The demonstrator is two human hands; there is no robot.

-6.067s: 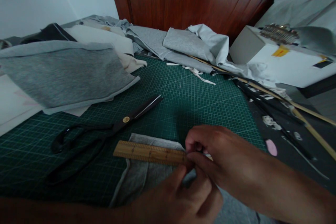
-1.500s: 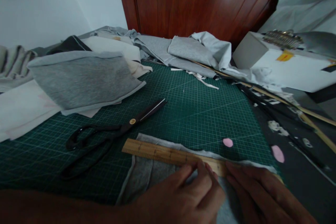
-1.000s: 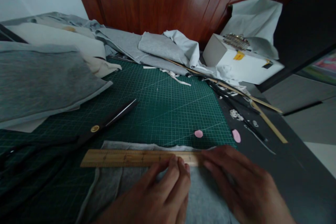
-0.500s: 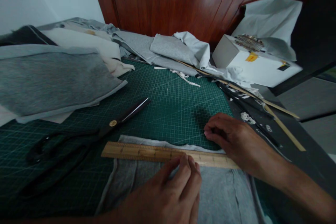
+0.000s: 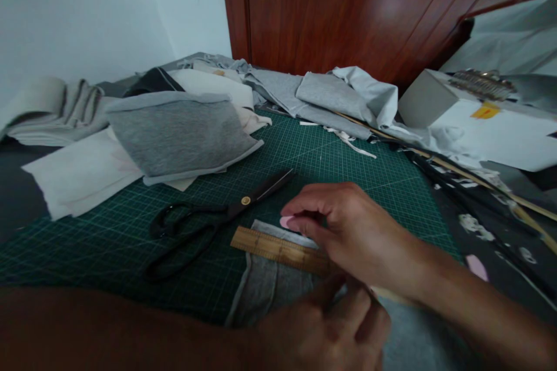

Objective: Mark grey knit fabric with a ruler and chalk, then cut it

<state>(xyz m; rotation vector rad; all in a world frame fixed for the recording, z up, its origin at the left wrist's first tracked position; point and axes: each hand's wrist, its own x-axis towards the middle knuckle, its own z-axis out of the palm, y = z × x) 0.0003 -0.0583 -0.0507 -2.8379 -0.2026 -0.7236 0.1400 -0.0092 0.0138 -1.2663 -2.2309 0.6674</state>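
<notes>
In the head view, the right hand reaches across from the right side. Its fingers are pinched narrow on a small pink chalk, and the chalk tip is just above the far edge of the ruler, at the edge of the grey cloth. The ruler is wooden and lies flat on this cloth, with its left end free and its right part hidden under the right hand.

The left hand is at the bottom of the picture, on the grey cloth just beside the ruler. Its fingers are curled together, but I cannot tell whether they press the ruler or hold anything, because the view is dark and the right hand covers that place.

The cloth and ruler lie on a green mat with a grid. Black scissors lie shut on the mat, just left of the ruler, blades pointing away. Folded grey fabric lies at the left on white paper. At the right stands a white box, and a second pink chalk lies on the dark table beside the mat.
</notes>
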